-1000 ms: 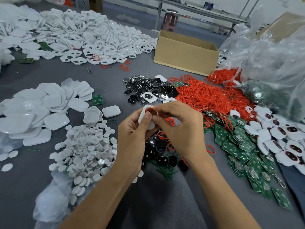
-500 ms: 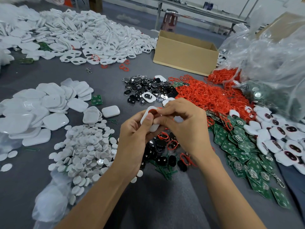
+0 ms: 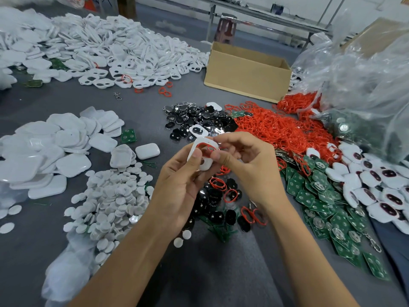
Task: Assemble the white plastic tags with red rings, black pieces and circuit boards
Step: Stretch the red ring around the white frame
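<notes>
My left hand (image 3: 181,182) grips a white plastic tag (image 3: 204,165) at the centre of the view, thumb on its face. A red ring (image 3: 204,146) lies along the tag's upper cutout. My right hand (image 3: 247,167) pinches that ring with thumb and forefinger against the tag. Below my hands lie loose black pieces (image 3: 218,216) and a few red rings (image 3: 219,183). A big heap of red rings (image 3: 278,129) spreads to the right. Green circuit boards (image 3: 325,209) lie at the right, beside several assembled tags (image 3: 380,191).
White tag shells (image 3: 137,54) pile up at the back left. Square white covers (image 3: 44,151) and round white discs (image 3: 110,202) lie to the left. An open cardboard box (image 3: 245,74) stands behind, clear plastic bags (image 3: 358,80) at the right. More black pieces (image 3: 194,120) sit mid-table.
My hands have turned the tag so its face and the red ring show more. My right fingers have shifted along the ring at the tag's top.
</notes>
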The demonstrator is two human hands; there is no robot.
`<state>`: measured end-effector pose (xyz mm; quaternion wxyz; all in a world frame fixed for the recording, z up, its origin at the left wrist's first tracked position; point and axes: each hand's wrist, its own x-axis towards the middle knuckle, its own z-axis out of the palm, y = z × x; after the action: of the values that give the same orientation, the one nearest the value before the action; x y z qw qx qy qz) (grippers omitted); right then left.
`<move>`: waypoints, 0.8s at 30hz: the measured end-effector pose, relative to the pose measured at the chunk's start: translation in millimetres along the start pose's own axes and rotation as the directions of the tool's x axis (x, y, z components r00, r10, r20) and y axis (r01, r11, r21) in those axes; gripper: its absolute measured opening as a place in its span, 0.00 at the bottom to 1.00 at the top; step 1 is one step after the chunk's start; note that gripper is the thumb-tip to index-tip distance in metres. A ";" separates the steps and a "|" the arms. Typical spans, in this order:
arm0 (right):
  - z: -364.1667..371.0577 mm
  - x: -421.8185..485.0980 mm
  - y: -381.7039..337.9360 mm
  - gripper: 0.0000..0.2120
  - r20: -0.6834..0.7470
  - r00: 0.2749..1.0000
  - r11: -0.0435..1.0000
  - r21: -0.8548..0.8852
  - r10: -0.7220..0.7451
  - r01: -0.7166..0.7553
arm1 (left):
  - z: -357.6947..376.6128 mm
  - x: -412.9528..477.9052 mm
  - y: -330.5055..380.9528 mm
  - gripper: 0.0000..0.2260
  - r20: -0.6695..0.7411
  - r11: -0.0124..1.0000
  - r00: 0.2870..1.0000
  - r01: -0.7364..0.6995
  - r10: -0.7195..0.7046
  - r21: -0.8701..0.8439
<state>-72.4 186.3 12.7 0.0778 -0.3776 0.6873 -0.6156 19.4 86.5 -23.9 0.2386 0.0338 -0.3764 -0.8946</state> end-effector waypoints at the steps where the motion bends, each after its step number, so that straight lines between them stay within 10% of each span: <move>1: -0.5 0.0 -0.3 0.11 0.013 1.000 1.000 0.020 0.018 -0.018 | -1.1 -0.2 0.5 0.12 0.005 1.000 1.000 0.005 -0.005 0.007; 13: -9.6 -2.7 -1.9 0.13 0.326 0.928 0.828 0.459 0.181 -0.323 | 1.2 -4.0 6.4 0.09 0.129 0.996 0.988 0.089 -0.084 -0.031; 24: -11.8 -5.6 -11.4 0.06 0.356 0.928 0.907 0.344 0.113 -0.242 | 1.7 -5.4 10.0 0.10 0.174 0.994 0.981 0.096 -0.086 -0.052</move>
<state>-70.4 199.6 23.7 0.3194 -0.3870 0.5633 -0.6564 27.7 84.0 -16.5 0.1652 -0.0334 -0.3667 -0.9149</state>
